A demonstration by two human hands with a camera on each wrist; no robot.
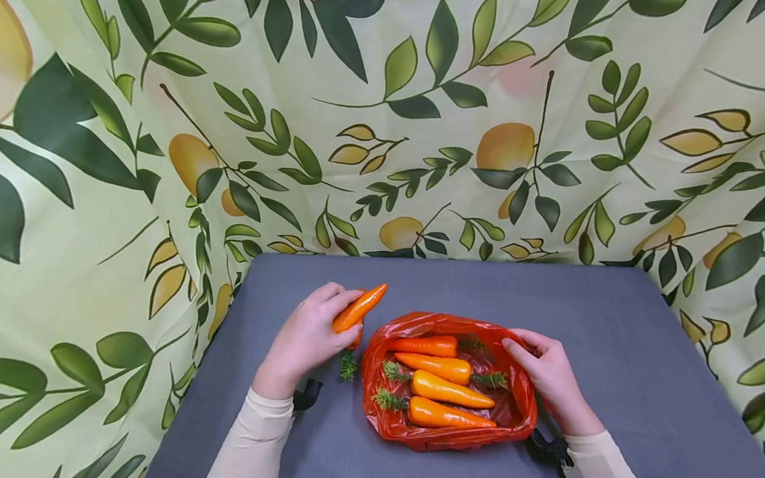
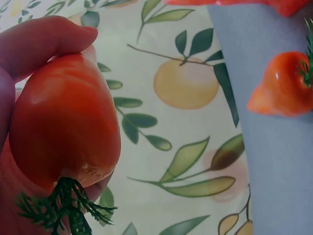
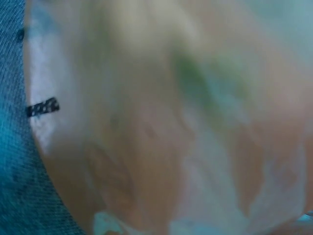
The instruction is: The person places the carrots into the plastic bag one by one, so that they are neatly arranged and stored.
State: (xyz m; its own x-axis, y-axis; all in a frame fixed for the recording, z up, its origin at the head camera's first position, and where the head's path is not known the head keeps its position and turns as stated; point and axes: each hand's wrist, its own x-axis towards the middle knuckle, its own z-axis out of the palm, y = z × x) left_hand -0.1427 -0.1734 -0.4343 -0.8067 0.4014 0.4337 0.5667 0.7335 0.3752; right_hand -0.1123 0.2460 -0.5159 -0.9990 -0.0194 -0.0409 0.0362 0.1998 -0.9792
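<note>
My left hand [image 1: 309, 333] grips an orange carrot [image 1: 361, 309], its tip pointing up and to the right, over the left part of the table. In the left wrist view this carrot [image 2: 66, 122] shows its thick end and green top, with the thumb or a finger curled over it. A second carrot [image 2: 283, 85] lies on the grey cloth, partly behind the left hand in the head view. My right hand [image 1: 553, 375] pinches the right rim of a red plastic bag [image 1: 375, 402], opened wide. Several carrots [image 1: 449, 390] lie side by side inside it.
A grey cloth [image 1: 631, 370] covers the table. Behind and beside it hang leaf- and fruit-patterned curtains [image 1: 441, 131]. Black wrist straps [image 1: 308, 394] show below the hands. The right wrist view is mostly blurred.
</note>
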